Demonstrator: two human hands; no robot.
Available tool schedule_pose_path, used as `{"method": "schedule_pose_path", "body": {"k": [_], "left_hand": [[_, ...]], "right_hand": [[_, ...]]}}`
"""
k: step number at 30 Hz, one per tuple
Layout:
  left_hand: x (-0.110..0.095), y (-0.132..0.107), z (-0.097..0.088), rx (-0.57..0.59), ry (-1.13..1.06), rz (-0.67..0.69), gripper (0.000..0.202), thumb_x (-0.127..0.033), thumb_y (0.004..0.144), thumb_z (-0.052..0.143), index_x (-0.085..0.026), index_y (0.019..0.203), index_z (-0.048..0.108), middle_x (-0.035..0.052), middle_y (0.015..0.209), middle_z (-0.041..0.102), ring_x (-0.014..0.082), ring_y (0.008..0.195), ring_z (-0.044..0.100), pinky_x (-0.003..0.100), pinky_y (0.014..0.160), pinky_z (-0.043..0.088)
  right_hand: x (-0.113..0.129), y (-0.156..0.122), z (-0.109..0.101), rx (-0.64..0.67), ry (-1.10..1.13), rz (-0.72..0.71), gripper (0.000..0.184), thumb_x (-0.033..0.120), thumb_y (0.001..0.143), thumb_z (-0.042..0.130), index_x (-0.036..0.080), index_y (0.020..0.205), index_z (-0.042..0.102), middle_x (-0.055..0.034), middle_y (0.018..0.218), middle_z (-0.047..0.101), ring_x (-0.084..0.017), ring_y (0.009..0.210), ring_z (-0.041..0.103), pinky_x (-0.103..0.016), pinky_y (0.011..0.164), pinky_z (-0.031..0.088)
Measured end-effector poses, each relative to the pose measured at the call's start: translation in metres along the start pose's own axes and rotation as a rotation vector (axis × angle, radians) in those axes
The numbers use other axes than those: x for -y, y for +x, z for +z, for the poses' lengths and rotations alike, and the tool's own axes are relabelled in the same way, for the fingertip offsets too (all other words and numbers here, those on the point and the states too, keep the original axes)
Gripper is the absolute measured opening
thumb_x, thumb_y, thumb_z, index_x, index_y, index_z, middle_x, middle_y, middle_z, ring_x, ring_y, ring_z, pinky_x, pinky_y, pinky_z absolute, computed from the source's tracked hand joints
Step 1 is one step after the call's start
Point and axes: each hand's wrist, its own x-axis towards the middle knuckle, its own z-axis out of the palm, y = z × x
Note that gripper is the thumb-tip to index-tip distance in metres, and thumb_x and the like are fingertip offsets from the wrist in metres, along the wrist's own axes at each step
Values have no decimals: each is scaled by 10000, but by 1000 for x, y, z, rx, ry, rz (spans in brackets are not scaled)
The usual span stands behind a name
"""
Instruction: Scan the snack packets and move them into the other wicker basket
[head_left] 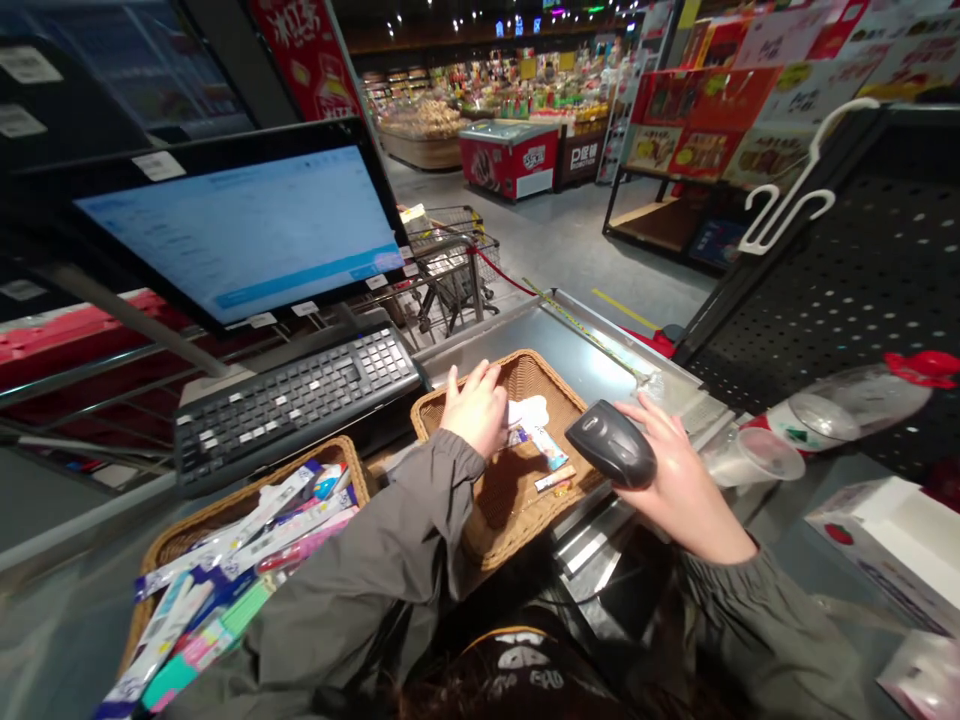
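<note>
1 black scanner (611, 443) is gripped in the right hand (679, 475) in the head view, near a wicker basket (546, 385) holding small packets (549, 448). The left hand (478, 412) is over that basket's left side; I cannot tell whether it holds anything. A keyboard (300, 408) lies farther left.

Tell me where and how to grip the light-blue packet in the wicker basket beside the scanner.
Probably best: pinch the light-blue packet across its narrow width, near the middle, from above on the side of the left hand. It looks long and slim and lies inside the wicker basket, whose walls would hinder a low reach; the handheld scanner crowds its right.
</note>
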Motion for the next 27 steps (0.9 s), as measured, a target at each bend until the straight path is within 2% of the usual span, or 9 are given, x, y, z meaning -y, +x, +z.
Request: {"method": "schedule_pose_path", "body": {"k": [3, 5, 7, 12, 16, 19, 23, 27], "left_hand": [[14, -37, -42, -193, 37, -28, 186, -232, 800, 609, -168, 972, 643, 158, 1509, 415, 341, 1437, 289, 681, 1149, 103], [23, -65, -60, -268, 80, -66, 175, -251, 827, 598, -170, 978, 637, 169, 1507, 417, 346, 1432, 302, 686, 1140, 124], [34, -94, -70, -318, 121, -122, 179, -254, 831, 599, -174, 987, 632, 171, 1504, 421, 348, 1431, 309, 691, 1132, 138], [60, -170, -80, -370, 194, -311, 226, -170, 780, 606, -193, 1004, 626, 140, 1518, 409, 337, 1443, 292, 685, 1138, 131], [77, -234, -85, -371, 206, -468, 279, -186, 755, 637, -198, 1033, 623, 132, 1526, 397, 348, 1443, 288, 682, 1144, 134], [85, -277, -87, -372, 213, -560, 300, -184, 748, 650, -198, 1046, 624, 131, 1529, 392, 354, 1441, 288, 684, 1148, 124], [94, -322, -86, -386, 218, -654, 274, -191, 760, 647, -202, 1032, 625, 121, 1538, 379, 352, 1444, 281, 682, 1154, 117], [102, -351, -85, -394, 189, -729, 256, -198, 755, 653, -204, 1009, 625, 120, 1536, 382, 345, 1443, 285, 680, 1151, 134]], "right_hand": [[23, 7, 6, -11, 16, -70, 436, 317, 815, 590, 204, 1234, 551, -155, 1407, 497, -394, 1449, 254, -689, 1141, 183], [40, 11, 10, -7, 25, -131, 413, 296, 798, 601, 202, 1198, 572, -153, 1416, 489, -393, 1453, 243, -688, 1138, 192], [58, 16, 15, -1, 27, -195, 383, 268, 778, 603, 200, 1155, 591, -152, 1430, 477, -394, 1455, 237, -690, 1135, 197], [113, 18, 28, 22, 37, -348, 390, 195, 776, 550, 199, 1163, 591, -143, 1448, 464, -373, 1464, 227, -695, 1137, 187], [167, 15, 42, 74, 64, -498, 371, 192, 774, 538, 187, 1137, 615, -148, 1442, 470, -368, 1463, 231, -696, 1140, 173], [203, 11, 53, 133, 79, -601, 426, 206, 783, 548, 184, 1206, 592, -151, 1449, 464, -361, 1464, 232, -695, 1138, 178], [240, 6, 65, 201, 83, -681, 392, 242, 798, 562, 184, 1182, 612, -156, 1440, 475, -366, 1459, 245, -705, 1133, 181], [261, 1, 74, 239, 79, -727, 416, 270, 812, 580, 199, 1222, 607, -154, 1434, 483, -376, 1455, 252, -714, 1125, 195]]}}
